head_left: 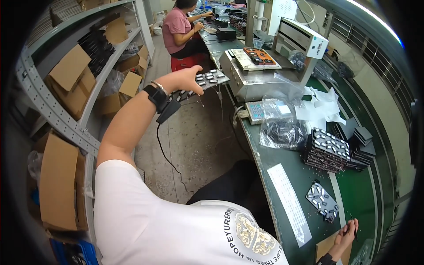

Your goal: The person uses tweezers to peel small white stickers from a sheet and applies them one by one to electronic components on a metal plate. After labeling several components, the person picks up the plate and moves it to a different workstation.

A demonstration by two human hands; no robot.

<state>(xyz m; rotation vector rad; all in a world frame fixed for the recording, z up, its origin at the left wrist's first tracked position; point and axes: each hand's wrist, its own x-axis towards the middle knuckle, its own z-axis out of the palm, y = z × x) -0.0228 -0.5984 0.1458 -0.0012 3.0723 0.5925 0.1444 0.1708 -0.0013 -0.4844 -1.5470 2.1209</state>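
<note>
My left arm reaches forward over the aisle floor. My left hand grips a dark panel covered with small silver-and-black parts, thumb and fingers on its edges. On that wrist are a black watch, a bracelet and a black wedge-shaped device with a cable hanging down. My right hand is at the lower right over the bench, fingers closed around a thin dark tool whose kind I cannot make out. Near it lies a similar panel. Beyond stands a stack of such panels.
The green bench holds a printed white strip, plastic bags, black plates and a metal machine with an orange fixture. Shelves with cardboard boxes line the left. A seated person works farther along.
</note>
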